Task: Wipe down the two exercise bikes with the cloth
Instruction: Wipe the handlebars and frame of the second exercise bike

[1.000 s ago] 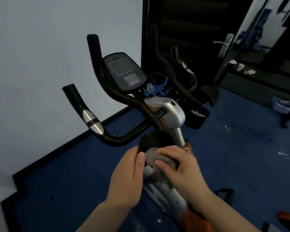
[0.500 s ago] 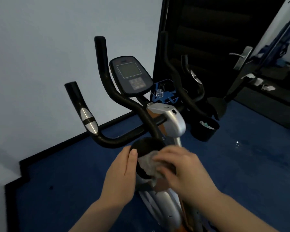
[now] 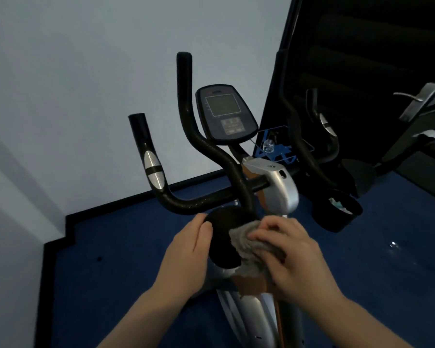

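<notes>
On bike knob (image 3: 224, 234): R hand (image 3: 294, 257) presses cloth (image 3: 246, 243), L hand (image 3: 189, 254) steadies.

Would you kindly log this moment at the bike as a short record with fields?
setting: blue floor, pale wall
near bike: black handlebars, console, silver housing
cloth: grey cloth, pressed on black round knob
right hand: right hand on the cloth, fingers curled over it
left hand: left hand flat against the knob's left side, holding nothing
second bike: handlebars to the right, by a dark door
also: black bin
</notes>
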Motion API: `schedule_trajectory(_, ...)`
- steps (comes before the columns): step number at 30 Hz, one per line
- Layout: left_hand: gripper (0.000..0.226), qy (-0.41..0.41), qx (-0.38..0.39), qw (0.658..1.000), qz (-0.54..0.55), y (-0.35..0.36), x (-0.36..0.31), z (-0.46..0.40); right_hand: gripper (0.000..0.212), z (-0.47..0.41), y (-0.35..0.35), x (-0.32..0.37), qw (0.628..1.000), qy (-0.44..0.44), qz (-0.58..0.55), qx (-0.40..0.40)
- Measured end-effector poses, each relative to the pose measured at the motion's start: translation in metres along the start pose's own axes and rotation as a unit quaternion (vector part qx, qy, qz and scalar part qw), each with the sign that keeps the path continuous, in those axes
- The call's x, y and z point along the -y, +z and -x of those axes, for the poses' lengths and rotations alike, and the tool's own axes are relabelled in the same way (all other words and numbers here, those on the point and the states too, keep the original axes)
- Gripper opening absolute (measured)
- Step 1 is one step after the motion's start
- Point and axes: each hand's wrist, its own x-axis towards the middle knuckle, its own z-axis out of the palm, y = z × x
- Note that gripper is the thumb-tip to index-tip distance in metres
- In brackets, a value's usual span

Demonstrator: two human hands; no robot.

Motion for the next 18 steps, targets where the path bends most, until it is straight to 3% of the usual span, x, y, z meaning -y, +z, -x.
schedule_trajectory(6, 0.039, 0.002, -0.066, 0.997, 0.032, 0.014, 0.001, 0.002, 0.020, -0.020, 0.019, 0.004, 0.993, -0.035, 0.059, -0.092)
schedule_trajectory(10, 0.037, -0.002, -0.086, 0.995, 0.056, 0.019, 0.001, 0.004, 0.022, 0.019, 0.032, 0.007, 0.996, -0.020, 0.074, -0.051)
schedule_trajectory(14, 0.038, 0.011, -0.116, 0.991, 0.061, 0.024, -0.002, 0.005, 0.023, -0.003, 0.020, 0.017, 0.998, -0.013, -0.014, -0.064)
schedule_trajectory(18, 0.037, 0.000, -0.172, 0.984, 0.055, 0.031, -0.002, 0.011, 0.023, -0.014, 0.034, 0.033, 0.999, -0.024, 0.022, -0.008)
